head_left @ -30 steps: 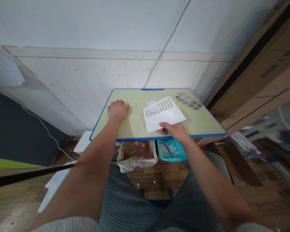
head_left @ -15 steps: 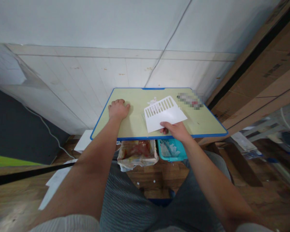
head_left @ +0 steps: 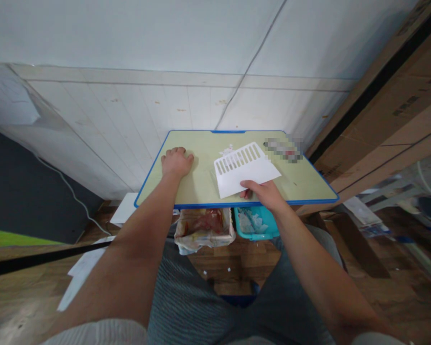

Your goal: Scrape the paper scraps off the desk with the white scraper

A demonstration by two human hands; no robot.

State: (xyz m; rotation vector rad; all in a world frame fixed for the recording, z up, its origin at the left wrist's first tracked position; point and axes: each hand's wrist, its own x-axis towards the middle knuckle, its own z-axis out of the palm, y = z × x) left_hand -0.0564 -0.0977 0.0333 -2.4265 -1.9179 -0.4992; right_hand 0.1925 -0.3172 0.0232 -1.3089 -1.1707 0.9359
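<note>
My right hand point(head_left: 258, 190) pinches the near edge of a white card with a row of slots point(head_left: 242, 176), thumb on top and fingers beneath. The card is held tilted over the pale green tabletop point(head_left: 201, 187) with its blue rim. Through its slots and just past its far edge, small white scraps point(head_left: 230, 149) show on the table. Nothing is in my left hand point(head_left: 176, 163), which lies palm down on the left part of the table, fingers slightly bent and apart.
A blurred-out item point(head_left: 283, 150) lies at the table's back right. Below the front edge stand a lined bin point(head_left: 204, 242) and a turquoise basket point(head_left: 256, 235) with white scraps. Cardboard boxes point(head_left: 388, 129) lean at right; a cable point(head_left: 249, 67) runs down the wall point(head_left: 129, 38).
The white card has shifted very slightly to the right with my right hand. My left hand has stayed where it was.
</note>
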